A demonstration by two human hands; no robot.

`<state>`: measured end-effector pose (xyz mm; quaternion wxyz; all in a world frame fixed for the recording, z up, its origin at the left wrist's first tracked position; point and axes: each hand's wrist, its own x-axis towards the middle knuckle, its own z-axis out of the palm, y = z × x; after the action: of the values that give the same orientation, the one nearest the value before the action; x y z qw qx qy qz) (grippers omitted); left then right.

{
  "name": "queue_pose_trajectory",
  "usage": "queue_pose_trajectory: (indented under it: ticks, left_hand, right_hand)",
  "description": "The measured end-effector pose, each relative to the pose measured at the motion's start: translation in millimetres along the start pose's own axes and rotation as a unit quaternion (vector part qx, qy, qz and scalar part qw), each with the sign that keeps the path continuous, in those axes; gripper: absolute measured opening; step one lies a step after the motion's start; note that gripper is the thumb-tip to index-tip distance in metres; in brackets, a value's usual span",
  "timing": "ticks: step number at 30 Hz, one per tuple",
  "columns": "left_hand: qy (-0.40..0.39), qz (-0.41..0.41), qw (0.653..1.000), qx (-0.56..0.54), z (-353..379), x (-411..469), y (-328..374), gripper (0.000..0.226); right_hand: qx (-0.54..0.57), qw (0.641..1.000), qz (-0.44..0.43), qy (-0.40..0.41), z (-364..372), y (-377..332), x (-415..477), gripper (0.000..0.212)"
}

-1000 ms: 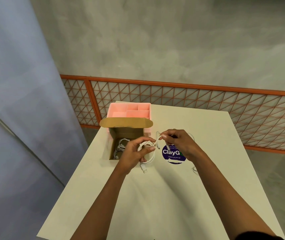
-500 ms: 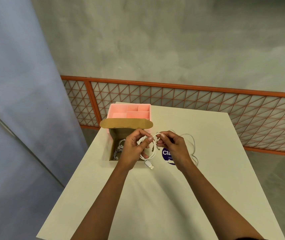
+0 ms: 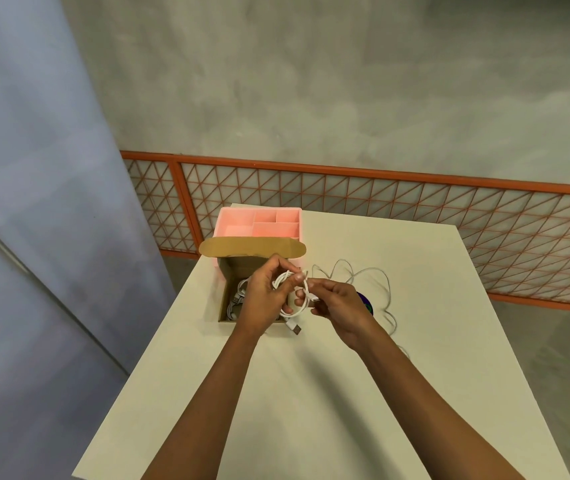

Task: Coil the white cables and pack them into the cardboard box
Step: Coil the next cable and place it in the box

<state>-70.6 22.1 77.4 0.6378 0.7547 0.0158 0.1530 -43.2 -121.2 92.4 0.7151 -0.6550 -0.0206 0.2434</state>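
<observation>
My left hand point(image 3: 265, 296) grips a cable point(image 3: 303, 295) wound into a small coil, thumb on top and fingers curled under the loops. The coil is a narrow oval, and its long axis runs from my left thumb down toward me. Its plug point(image 3: 296, 329) hangs off the near end, just below my left fingers, and points toward me and a little to the right. My right hand point(image 3: 343, 307) is just beside the left and pinches a strand of the same cable between thumb and forefinger at the coil's right edge.

The box point(image 3: 224, 303) sits open on the bench point(image 3: 311, 393) under and behind my left hand, its flap point(image 3: 252, 248) raised at the far side. Coils point(image 3: 238, 299) already lie inside it. A pink tray point(image 3: 259, 223) stands beyond the flap, touching the box. A loose cable point(image 3: 373, 276) sprawls in slack loops on the bench beyond and to the right of my right hand. A dark sticker point(image 3: 367, 302) shows partly from behind that hand.
</observation>
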Motion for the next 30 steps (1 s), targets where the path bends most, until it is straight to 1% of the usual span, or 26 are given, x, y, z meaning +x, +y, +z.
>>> queue_pose_trajectory:
  ticks: [3,5,7,8,10,13,16,18,20,22,25,28,30]
  left_hand:
    - [0.007,0.015,0.999,0.041,-1,1,0,0.009]
    - [0.014,0.018,0.998,0.059,-1,1,2,0.01]
    - [0.018,0.01,0.998,0.06,0,0,5,0.012]
    - [0.019,0.007,0.998,0.066,1,0,6,0.013]
    - [0.027,0.008,0.996,0.09,2,2,5,0.014]
    - [0.029,0.003,0.993,0.113,4,3,5,0.011]
    - [0.017,-0.002,0.99,0.142,7,3,6,0.009]
    - [0.007,0.005,0.985,0.17,7,3,4,0.008]
    - [-0.005,0.024,0.979,0.205,5,3,0,0.008]
    - [-0.019,0.039,0.971,0.237,4,1,-3,0.008]
    - [-0.03,0.053,0.966,0.25,5,-2,-3,0.003]
    - [-0.019,0.051,0.977,0.205,2,-1,-1,0.005]
    - [-0.013,0.03,0.987,0.156,0,1,3,0.007]
  right_hand:
    - [-0.055,0.997,0.002,-0.062,-3,-7,-2,0.028]
    - [-0.099,0.99,-0.009,-0.098,-6,-11,-3,0.025]
    - [-0.131,0.985,-0.031,-0.108,-10,-14,-3,0.02]
    - [-0.151,0.982,-0.042,-0.106,-12,-17,-3,0.019]
    - [-0.232,0.967,-0.065,-0.084,-14,-21,-2,0.016]
    - [-0.376,0.92,-0.099,-0.044,-11,-26,1,0.013]
    - [-0.443,0.889,-0.114,-0.014,-5,-30,2,0.011]
    - [-0.49,0.863,-0.122,-0.014,-4,-32,2,0.013]
    - [-0.509,0.851,-0.125,-0.02,-4,-34,1,0.015]
    - [-0.498,0.858,-0.123,-0.023,-6,-38,0,0.014]
    - [-0.44,0.892,-0.101,-0.024,-13,-43,1,0.014]
    - [-0.388,0.917,-0.09,-0.035,-23,-50,0,0.013]
    - [-0.351,0.931,-0.091,-0.048,-29,-54,1,0.012]
